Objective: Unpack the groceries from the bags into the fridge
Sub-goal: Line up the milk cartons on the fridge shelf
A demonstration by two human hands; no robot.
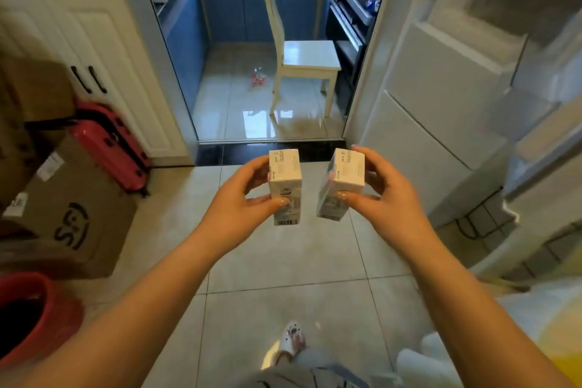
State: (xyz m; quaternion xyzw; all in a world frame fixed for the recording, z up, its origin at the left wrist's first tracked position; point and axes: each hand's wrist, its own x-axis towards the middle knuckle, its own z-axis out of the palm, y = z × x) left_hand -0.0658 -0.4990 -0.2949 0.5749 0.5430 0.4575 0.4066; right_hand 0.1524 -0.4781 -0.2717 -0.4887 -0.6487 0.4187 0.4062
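My left hand (239,198) grips a small white drink carton (285,179) held upright, barcode at its lower end. My right hand (382,198) grips a second white carton (343,181), tilted slightly left. Both cartons are at chest height over the tiled floor, a hand's width apart. The white fridge (441,110) stands at the right with its door (535,135) swung open; door shelves show, blurred. A white bag (447,356) lies at the bottom right by my leg.
Cardboard boxes (72,214) and a red suitcase (110,148) line the left wall, a red bin (28,321) at the lower left. Ahead, a doorway leads to a kitchen with a white chair (302,57) and red packaging (258,77) on the floor.
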